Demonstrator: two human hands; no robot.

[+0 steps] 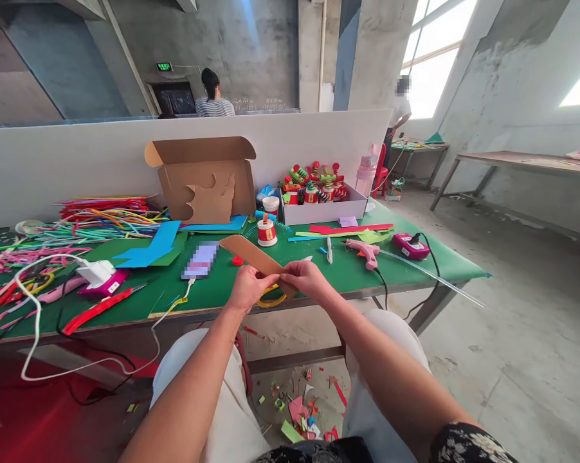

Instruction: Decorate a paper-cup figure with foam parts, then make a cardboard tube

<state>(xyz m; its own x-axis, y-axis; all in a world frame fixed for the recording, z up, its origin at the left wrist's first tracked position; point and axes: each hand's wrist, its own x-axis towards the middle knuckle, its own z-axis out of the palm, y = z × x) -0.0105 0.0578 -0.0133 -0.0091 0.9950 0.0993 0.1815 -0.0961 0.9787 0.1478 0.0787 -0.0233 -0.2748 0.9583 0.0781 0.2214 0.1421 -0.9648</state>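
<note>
A strip of brown cardboard (251,253) is held slanting over the table's front edge. My left hand (248,285) pinches its lower side, thumb and fingers closed on it. Close beside it, my right hand (305,278) grips the strip's near end, the two thumbs almost meeting. Just under the strip show the yellow handles of scissors (272,299), partly hidden by the hands. Beyond the strip stands a small red and white paper cup figure (267,231). A red round cap (237,261) lies left of the strip.
A phone (200,260) with a white cable lies left, near a red utility knife (97,311). At the right are a pink glue gun (366,252) and a power socket (409,245). Behind stand an open cardboard box (174,186) and a white box (314,213) of finished figures. Pipe cleaners (111,218) are heaped left.
</note>
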